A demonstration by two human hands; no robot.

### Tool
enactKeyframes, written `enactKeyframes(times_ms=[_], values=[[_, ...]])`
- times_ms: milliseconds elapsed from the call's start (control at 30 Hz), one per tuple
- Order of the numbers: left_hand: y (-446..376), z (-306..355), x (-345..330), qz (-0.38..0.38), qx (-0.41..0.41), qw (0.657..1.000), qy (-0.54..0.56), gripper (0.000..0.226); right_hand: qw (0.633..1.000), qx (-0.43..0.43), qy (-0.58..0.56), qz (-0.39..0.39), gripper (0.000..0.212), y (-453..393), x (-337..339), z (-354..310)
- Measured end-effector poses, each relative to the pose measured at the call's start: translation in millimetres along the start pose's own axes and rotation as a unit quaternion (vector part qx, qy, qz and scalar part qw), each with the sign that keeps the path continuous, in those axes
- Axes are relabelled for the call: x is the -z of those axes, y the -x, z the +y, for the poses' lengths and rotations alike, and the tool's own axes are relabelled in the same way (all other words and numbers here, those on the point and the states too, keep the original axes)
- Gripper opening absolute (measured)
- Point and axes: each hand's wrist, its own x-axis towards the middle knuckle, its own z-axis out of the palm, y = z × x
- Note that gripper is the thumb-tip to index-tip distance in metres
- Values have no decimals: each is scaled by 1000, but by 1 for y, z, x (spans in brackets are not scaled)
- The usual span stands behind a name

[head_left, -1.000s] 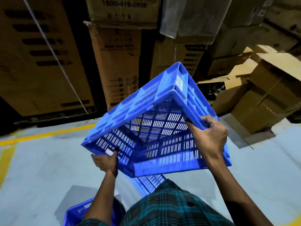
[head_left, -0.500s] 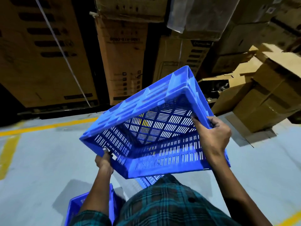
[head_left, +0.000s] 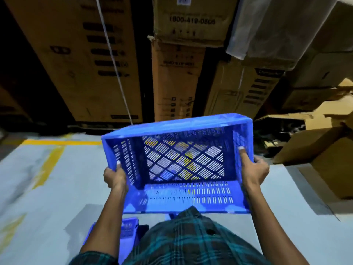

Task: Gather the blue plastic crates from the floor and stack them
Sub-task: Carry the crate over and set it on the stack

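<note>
1. You are holding one blue plastic crate [head_left: 183,165] in the air in front of your chest, above the pale floor [head_left: 57,188], with tall cardboard boxes [head_left: 80,60] stacked beyond it.
2. Your left hand [head_left: 115,176] has its grip closed on the crate's left short wall, thumb inside; your right hand [head_left: 255,174] has its grip closed on the right short wall, a finger pressed to the inner face.
3. The crate is tipped so its open mouth faces you; you look straight in at its slotted lattice base.
4. Its long axis runs left to right, roughly level, spanning between your two hands.
5. Progress, as a judgement: this crate is gathered off the floor but not yet stacked.
6. Low and left, by your left forearm, part of a second blue crate [head_left: 128,234] shows near the floor, mostly hidden; it looks like the likely stacking spot.
7. Whether more crates remain elsewhere cannot be told from here.
</note>
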Motion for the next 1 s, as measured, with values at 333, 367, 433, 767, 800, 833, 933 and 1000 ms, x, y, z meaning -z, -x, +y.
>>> enactKeyframes(times_ms=[333, 367, 433, 767, 800, 833, 933, 1000], values=[[-30, 37, -3, 76, -29, 997, -13, 33, 998, -40, -41, -35, 56, -23, -58, 22], [-37, 39, -7, 78, -29, 996, -9, 32, 998, -43, -38, -38, 54, -24, -68, 23], [-53, 44, -15, 76, -31, 997, -6, 32, 998, -38, -33, -39, 52, -25, -87, 25], [-202, 85, -88, 54, 11, 998, -8, 30, 998, -41, 41, -6, 56, -41, -257, -5], [-223, 90, -92, 57, 16, 998, -19, 29, 998, -48, 49, -8, 56, -41, -279, -9], [-243, 99, -95, 58, 21, 998, -28, 29, 997, -53, 56, -13, 56, -41, -302, -16], [-300, 113, -97, 59, 29, 996, -65, 29, 995, -44, 87, -23, 57, -39, -363, -32], [-340, 124, -98, 57, 46, 994, -80, 30, 994, -40, 98, -41, 56, -37, -407, -40]])
